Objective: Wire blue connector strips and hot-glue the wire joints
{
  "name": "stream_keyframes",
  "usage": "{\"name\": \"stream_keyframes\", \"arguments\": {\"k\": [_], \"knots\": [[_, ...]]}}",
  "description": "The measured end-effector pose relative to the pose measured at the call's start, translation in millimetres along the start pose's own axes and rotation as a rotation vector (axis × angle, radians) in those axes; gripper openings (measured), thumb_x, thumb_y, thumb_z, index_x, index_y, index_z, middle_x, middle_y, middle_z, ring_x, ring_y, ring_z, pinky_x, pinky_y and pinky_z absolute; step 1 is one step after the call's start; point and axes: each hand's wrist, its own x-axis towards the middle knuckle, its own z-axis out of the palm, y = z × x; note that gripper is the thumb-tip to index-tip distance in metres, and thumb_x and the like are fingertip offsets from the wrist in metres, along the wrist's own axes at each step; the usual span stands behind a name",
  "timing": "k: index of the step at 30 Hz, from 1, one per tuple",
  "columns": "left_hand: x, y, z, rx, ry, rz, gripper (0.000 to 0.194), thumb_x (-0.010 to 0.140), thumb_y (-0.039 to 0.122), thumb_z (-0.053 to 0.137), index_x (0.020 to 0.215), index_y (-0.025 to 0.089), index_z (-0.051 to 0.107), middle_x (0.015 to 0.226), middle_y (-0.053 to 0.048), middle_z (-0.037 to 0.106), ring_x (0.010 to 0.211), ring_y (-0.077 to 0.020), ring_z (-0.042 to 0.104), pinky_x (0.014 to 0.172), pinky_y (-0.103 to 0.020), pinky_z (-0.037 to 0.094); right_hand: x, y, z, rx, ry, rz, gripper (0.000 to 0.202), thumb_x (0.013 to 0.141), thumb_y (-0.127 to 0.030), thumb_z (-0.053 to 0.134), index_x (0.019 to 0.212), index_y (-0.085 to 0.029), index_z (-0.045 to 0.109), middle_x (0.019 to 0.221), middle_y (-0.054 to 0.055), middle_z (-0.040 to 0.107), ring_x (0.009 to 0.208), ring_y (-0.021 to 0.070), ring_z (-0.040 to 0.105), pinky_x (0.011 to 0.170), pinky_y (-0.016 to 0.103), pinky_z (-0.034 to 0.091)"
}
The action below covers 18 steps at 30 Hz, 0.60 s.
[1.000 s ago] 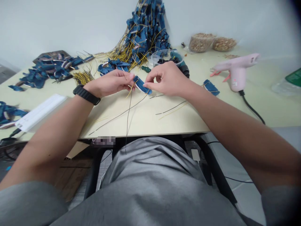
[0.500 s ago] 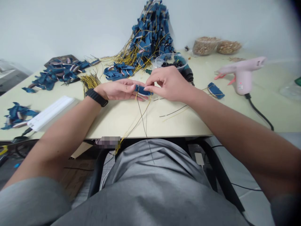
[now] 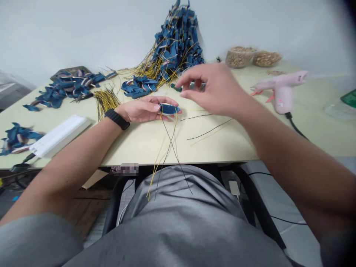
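My left hand (image 3: pixel 147 109), with a black band at its wrist, holds a small blue piece (image 3: pixel 169 109) between thumb and fingers, palm turned up. Thin yellow and black wires hang from both ends of this piece and cross over the table edge onto my lap. My right hand (image 3: pixel 213 87) is raised to the right of it, slightly blurred, thumb and forefinger apart with nothing seen between them. Behind its fingers lies a green item (image 3: pixel 175 88), mostly too small to make out. Loose wires (image 3: pixel 210 129) lie on the table below the right wrist.
A tall heap of blue wired pieces (image 3: pixel 178 40) leans on the wall. More blue pieces (image 3: pixel 65 87) and a yellow wire bundle (image 3: pixel 107 101) lie left, near a white box (image 3: pixel 59 135). At right are a pink glue gun (image 3: pixel 283 91) and tubs of tan bits (image 3: pixel 240 57).
My right hand has let go of the blue piece's right end and moved up and right, its fingers parting. My left hand keeps hold, and the yellow and black wires now hang crossed.
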Motion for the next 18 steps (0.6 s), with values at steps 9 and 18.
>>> {"name": "stream_keyframes", "arguments": {"k": [9, 18], "knots": [[1, -4, -4.5, -0.020, -0.025, 0.050, 0.067, 0.083, 0.062, 0.112, 0.134, 0.023, 0.093, 0.150, -0.022, 0.094, 0.144, -0.0429, 0.090, 0.125, -0.055, 0.072, -134, 51, -75, -0.457, 0.344, 0.247, 0.008, 0.098, -0.034, 0.081, 0.093, -0.029, 0.086, 0.092, 0.014, 0.089, 0.081, 0.0253, 0.075, 0.086, 0.054, 0.052], [-4, 0, -5.2, 0.007, 0.019, 0.020, 0.066, 0.084, 0.060, 0.114, 0.133, 0.020, 0.096, 0.144, -0.022, 0.095, 0.134, -0.0433, 0.092, 0.130, -0.063, 0.070, -171, 145, -105, -0.506, 0.710, 0.732, 0.063, 0.072, -0.048, 0.115, 0.060, -0.033, 0.055, 0.078, 0.017, 0.074, 0.067, 0.0236, 0.050, 0.086, 0.062, 0.041]]}}
